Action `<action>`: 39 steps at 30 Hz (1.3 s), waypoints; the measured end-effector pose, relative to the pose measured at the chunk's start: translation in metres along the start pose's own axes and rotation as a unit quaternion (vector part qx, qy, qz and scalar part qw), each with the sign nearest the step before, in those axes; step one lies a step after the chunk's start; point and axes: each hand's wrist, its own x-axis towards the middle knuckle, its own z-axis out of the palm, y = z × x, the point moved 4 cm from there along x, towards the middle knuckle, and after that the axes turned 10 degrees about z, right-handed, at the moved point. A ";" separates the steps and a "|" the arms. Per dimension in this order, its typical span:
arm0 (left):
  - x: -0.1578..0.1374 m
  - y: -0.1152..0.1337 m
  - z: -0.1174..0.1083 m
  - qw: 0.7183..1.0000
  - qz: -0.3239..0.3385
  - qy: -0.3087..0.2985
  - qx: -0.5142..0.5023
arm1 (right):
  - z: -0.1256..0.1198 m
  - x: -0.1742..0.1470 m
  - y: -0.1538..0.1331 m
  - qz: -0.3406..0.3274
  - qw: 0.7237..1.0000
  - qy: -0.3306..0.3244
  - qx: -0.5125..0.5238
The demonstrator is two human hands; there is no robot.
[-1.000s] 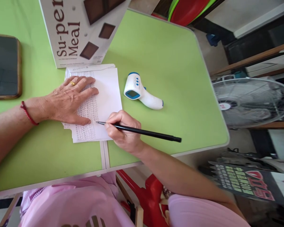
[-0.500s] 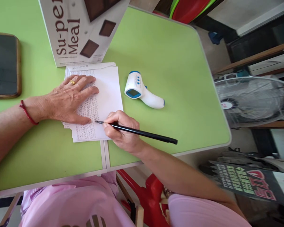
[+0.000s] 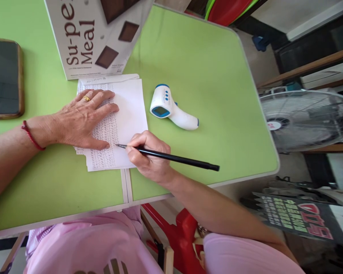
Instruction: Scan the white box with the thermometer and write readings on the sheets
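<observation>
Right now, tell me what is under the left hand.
The left hand lies spread over a sheet of paper; rows of handwriting show beside it. Whatever lies directly beneath the hand, including any more writing, is covered and cannot be seen.

We see the green tabletop [image 3: 223, 99] brightly and fairly evenly lit around the infrared thermometer [image 3: 173, 111], whose white shell looks crisp. Shadows near it are faint and soft-edged; we cannot tell where the light comes from. Left of it, the writing on the handwritten sheet [image 3: 105, 131] is too fine for us to read. Well to its right, the wide lens stretches the electric fan [image 3: 305, 121], blades smeared. Below and right of it, the printed signboard [image 3: 297, 217] looks skewed, amid dimmer surroundings.
</observation>
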 end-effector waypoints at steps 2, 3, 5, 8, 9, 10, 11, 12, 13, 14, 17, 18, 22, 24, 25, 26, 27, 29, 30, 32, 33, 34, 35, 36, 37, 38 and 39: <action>0.000 0.000 0.000 1.000 -0.001 -0.001 -0.003 | 0.000 0.000 0.000 -0.001 1.000 0.008 -0.004; 0.000 0.000 0.000 1.000 0.000 -0.002 -0.004 | 0.000 0.000 -0.001 0.000 1.000 0.007 -0.007; 0.000 0.000 0.000 1.000 0.003 -0.005 -0.003 | 0.001 0.000 -0.001 0.000 1.000 0.001 -0.010; 0.000 0.000 0.000 1.000 0.004 -0.007 -0.003 | 0.001 0.000 0.000 0.000 1.000 -0.015 -0.001; 0.000 0.000 0.000 1.000 0.002 -0.007 -0.004 | 0.001 0.000 0.000 0.000 1.000 -0.020 0.002; 0.000 0.000 0.000 1.000 0.000 -0.007 -0.005 | 0.001 0.000 0.001 0.001 1.000 -0.023 0.003; 0.000 0.000 0.000 1.000 -0.001 -0.008 -0.006 | 0.000 0.000 0.001 0.002 1.000 -0.023 0.003; 0.000 0.000 0.000 1.000 -0.003 -0.009 -0.006 | 0.000 0.000 0.001 0.003 1.000 -0.022 0.002; 0.000 0.000 0.000 1.000 -0.004 -0.010 -0.007 | 0.000 0.000 0.001 0.004 1.000 -0.020 0.000; 0.001 0.001 -0.001 1.000 -0.005 -0.010 -0.008 | 0.000 0.000 0.001 0.004 1.000 -0.019 0.000; 0.001 0.001 -0.001 1.000 -0.011 -0.013 -0.005 | 0.000 0.000 0.001 0.004 1.000 -0.015 -0.001; 0.001 0.001 -0.001 1.000 -0.012 -0.015 -0.003 | 0.000 0.000 0.001 0.004 1.000 -0.013 0.000; 0.001 0.001 -0.001 1.000 -0.013 -0.017 -0.005 | -0.001 0.000 0.001 0.002 1.000 -0.002 0.000; 0.001 0.001 -0.001 1.000 -0.015 -0.017 -0.010 | -0.001 0.000 0.001 0.004 1.000 0.002 -0.003; 0.000 0.001 -0.001 1.000 -0.015 -0.018 -0.011 | -0.001 0.000 0.000 0.004 1.000 0.001 -0.004; 0.000 0.001 -0.001 1.000 -0.014 -0.018 -0.012 | -0.001 0.001 0.000 0.004 1.000 -0.001 -0.005; 0.000 0.001 -0.001 1.000 -0.013 -0.018 -0.013 | 0.000 0.001 -0.001 0.004 1.000 -0.003 -0.005; 0.000 0.000 -0.001 1.000 -0.010 -0.013 -0.015 | 0.000 0.001 -0.002 0.000 1.000 -0.004 -0.004; 0.000 0.000 -0.001 1.000 -0.010 -0.010 -0.017 | 0.000 0.001 -0.002 -0.001 1.000 -0.004 -0.003; 0.000 0.000 -0.002 1.000 -0.009 -0.004 -0.025 | 0.000 0.001 -0.002 0.000 1.000 -0.005 -0.004; 0.000 0.000 -0.002 1.000 -0.008 -0.002 -0.028 | 0.000 0.001 -0.002 0.003 1.000 -0.007 -0.006; 0.000 0.000 -0.002 1.000 -0.007 0.000 -0.031 | 0.000 0.001 -0.001 0.008 1.000 -0.008 -0.008; 0.000 0.000 -0.002 0.999 -0.006 0.001 -0.032 | 0.000 0.001 0.000 0.011 1.000 -0.008 -0.010; 0.000 0.000 -0.002 0.999 -0.004 0.002 -0.031 | -0.001 0.000 0.001 0.013 1.000 -0.004 -0.011; 0.000 0.000 -0.002 1.000 -0.003 0.001 -0.031 | -0.002 0.000 0.002 0.013 1.000 0.002 -0.011; 0.000 -0.001 -0.002 1.000 -0.003 0.000 -0.030 | -0.002 0.000 0.003 0.012 1.000 0.009 -0.012; 0.000 -0.001 -0.002 1.000 -0.004 -0.001 -0.029 | -0.003 0.000 0.003 0.008 1.000 0.017 -0.012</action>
